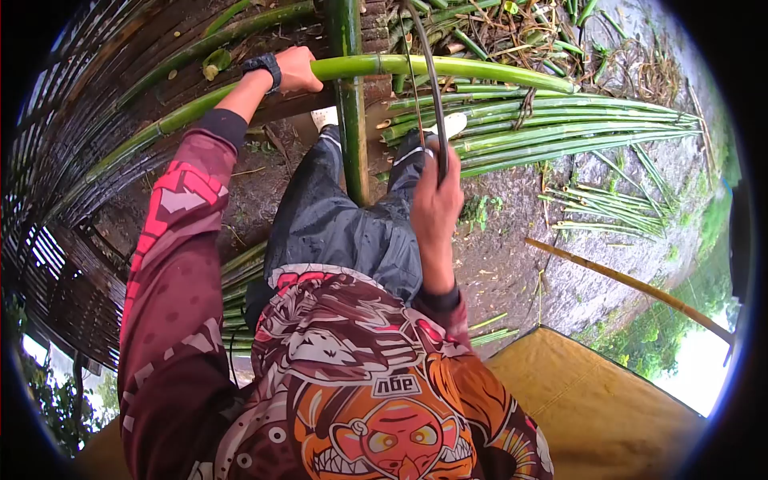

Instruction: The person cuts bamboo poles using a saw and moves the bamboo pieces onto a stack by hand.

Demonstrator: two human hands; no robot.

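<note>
My left hand [298, 70], with a dark watch at the wrist, is closed round a long green bamboo pole [352, 67]. That pole runs across the view and rests over a thicker bamboo post [346, 120] lying lengthwise between my legs. In my right hand [438, 200] is the handle end of a bow saw [438, 96], gripped with closed fingers. The saw's curved frame and thin blade extend away from me and cross the pole to the right of the post. Whether the blade's teeth touch the pole, I cannot tell.
A bundle of cut green bamboo [560, 124] lies on the right. Shorter bamboo pieces [612, 210] are spread on the wet ground beyond. Bamboo slats [64, 160] curve along the left. A brown tarp [576, 392] hangs at lower right, near a slanting pole [624, 280].
</note>
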